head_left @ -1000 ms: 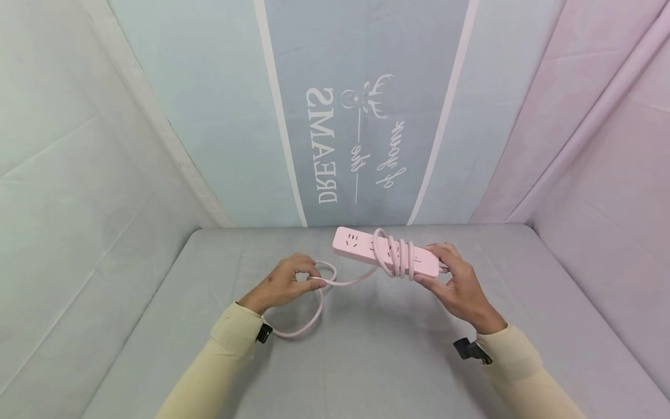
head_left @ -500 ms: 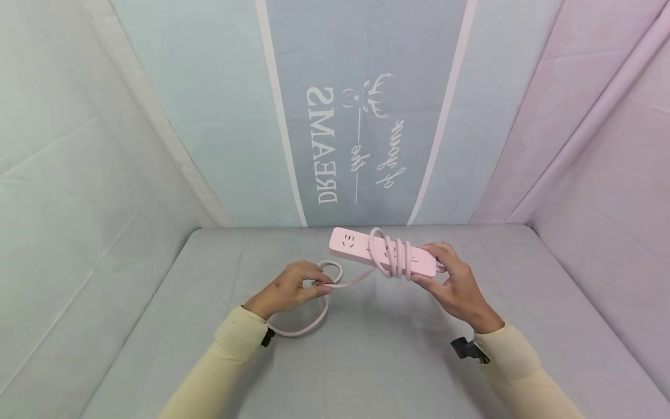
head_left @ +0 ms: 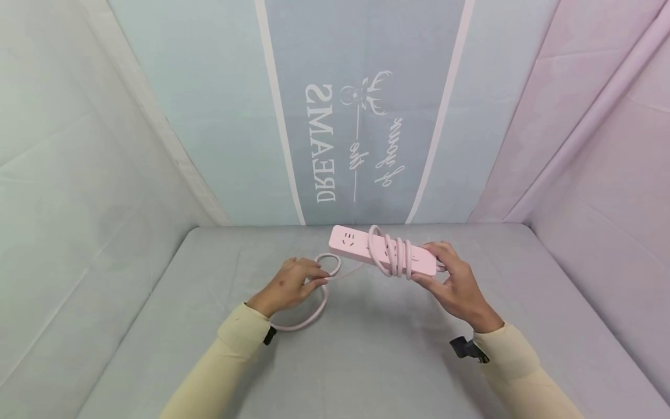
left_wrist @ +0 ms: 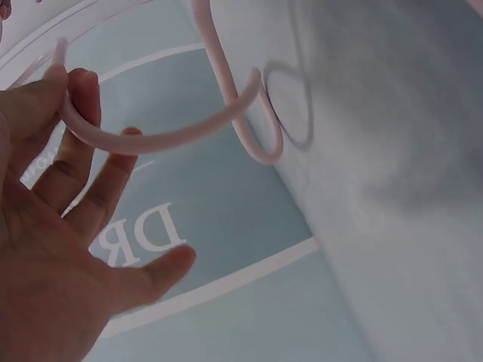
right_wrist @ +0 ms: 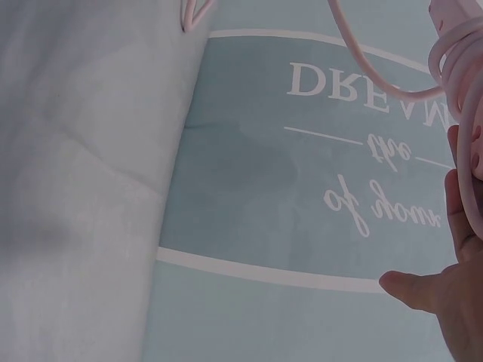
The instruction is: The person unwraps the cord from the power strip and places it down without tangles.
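One power strip (head_left: 349, 243), one cord (head_left: 400, 259), one left grip (head_left: 285, 286), one right grip (head_left: 456, 286), two sleeves (head_left: 225, 355), two black wrist devices (head_left: 467, 349), two white stripes (head_left: 281, 113), one deer-head print (head_left: 364, 93), one worktop (head_left: 366, 361).

Right-wrist view crops power strip (right_wrist: 455, 15)

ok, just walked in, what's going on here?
A person's right hand holds a pink power strip up above the gray surface, while their left hand pinches its cord. Several turns are wrapped around the strip; the rest runs across to the left hand, with loose loops near it.
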